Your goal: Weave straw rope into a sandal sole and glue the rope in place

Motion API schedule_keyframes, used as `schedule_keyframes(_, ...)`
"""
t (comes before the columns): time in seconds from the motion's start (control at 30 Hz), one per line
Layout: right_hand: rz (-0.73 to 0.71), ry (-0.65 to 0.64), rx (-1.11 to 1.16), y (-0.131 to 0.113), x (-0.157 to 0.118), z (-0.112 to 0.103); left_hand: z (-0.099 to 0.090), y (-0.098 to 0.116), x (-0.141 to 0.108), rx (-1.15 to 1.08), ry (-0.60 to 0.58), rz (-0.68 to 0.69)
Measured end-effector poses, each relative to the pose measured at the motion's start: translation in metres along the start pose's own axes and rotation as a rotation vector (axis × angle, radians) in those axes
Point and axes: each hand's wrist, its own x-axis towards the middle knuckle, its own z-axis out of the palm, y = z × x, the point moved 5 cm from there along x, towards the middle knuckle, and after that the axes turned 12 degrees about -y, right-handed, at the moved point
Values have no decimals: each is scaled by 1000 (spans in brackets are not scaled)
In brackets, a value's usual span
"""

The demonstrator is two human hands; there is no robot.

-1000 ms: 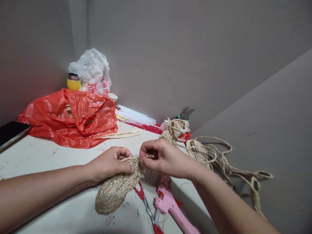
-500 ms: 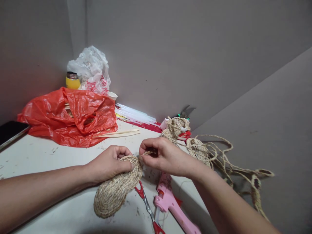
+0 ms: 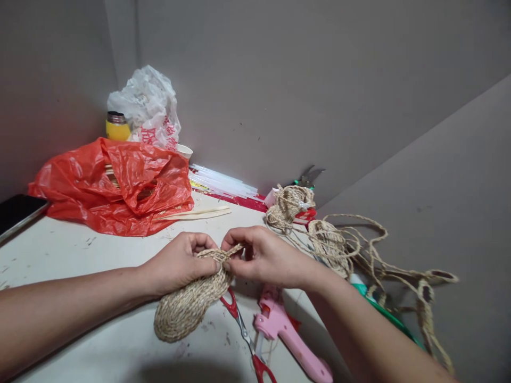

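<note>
A sole-shaped piece of coiled, braided straw cord [image 3: 186, 311] hangs over the white table, tilted down to the left. My left hand [image 3: 186, 263] grips its upper end, thumb on top. Close beside it, my right hand [image 3: 255, 252] pinches the cord's strand at the same upper end, the two thumbs nearly touching. Below the hands lie scissors with red handles [image 3: 242, 327] and a pink glue gun [image 3: 283, 330]. The strand's short end sticks up by my right fingers.
A red plastic bag [image 3: 112, 186] and a phone [image 3: 19, 213] are at left. Behind stand a yellow jar [image 3: 117, 127] and a white bag [image 3: 149, 103]. Glue sticks [image 3: 223, 182] lie by the wall. Tangled straw cord [image 3: 329, 244] and pliers [image 3: 307, 176] are at right.
My right hand has moved slightly left, closer to my left thumb, bringing the strand against the coiled piece. The view has shifted a little, and a green item shows beyond my right forearm.
</note>
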Motion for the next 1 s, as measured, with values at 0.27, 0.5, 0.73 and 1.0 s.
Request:
schedule_keyframes(0.27, 8, 46, 89, 1, 0, -2, 5, 8, -2, -71, -39, 43)
schedule_keyframes(0.5, 24, 85, 89, 1, -2, -2, 6, 6, -3, -13, -34, 63)
schedule_keyframes(0.73, 27, 142, 62, -3, -1, -1, 4, 10, -4, -17, 19, 114)
schedule_keyframes(1.0, 11, 145, 95, -3, -5, -1, 5, 9, -5, 18, -17, 79)
